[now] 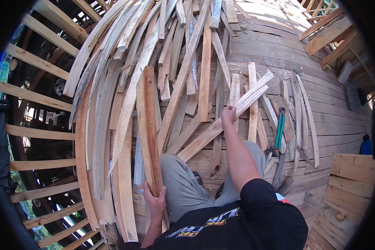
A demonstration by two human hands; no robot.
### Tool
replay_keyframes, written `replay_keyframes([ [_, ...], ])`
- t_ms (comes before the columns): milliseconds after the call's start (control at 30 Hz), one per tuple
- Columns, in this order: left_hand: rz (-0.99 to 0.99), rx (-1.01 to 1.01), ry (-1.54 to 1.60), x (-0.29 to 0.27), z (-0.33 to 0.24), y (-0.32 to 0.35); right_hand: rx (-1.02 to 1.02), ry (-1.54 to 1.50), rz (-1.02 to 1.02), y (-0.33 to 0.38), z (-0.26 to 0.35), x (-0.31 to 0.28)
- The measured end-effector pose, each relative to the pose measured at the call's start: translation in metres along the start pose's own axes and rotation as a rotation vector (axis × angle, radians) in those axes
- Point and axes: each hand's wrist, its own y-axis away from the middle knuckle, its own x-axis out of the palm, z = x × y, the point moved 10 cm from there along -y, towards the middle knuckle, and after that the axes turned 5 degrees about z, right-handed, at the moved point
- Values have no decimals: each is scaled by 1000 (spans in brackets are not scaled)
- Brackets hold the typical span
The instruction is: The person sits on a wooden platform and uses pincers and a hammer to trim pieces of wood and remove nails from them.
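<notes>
I'm seeing the left hand (155,201) gripping a board (148,125), the right hand (228,116) a pale plank (201,140), seemingly keeping both steady.

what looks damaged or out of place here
The board at the right hand looks odd: its far end forks into two prongs, as if split, though overlapping pieces could look alike. A green-handled tool also lies loose among wood strips.
</notes>
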Motion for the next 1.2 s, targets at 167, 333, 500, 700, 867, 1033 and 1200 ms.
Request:
replay_keyframes([
  [167, 15, 63, -59, 8, -26, -8, 268, -150, -32, 107, -119, 29],
  [333, 14, 59, -121, 1, -13, -8, 240, 95, -128, 130, -113, 34],
  [500, -3, 33, -186, -26, 5, -6, 309, 49, -206, 79, -104, 4],
  [700, -114, -24, -227, -66, 44, 13, 433, -74, -69, 82, -109, 13],
  [867, -102, -68, -232, -60, 63, 11, 411, -183, 111, 63, -111, 21],
  [1033, -41, -257, -120, -50, 103, 36, 407, -503, -49, 80, -132, 15],
  [1200, -70, -258, -198, -47, 162, 73, 208, -577, -59, 86, -116, -6],
])
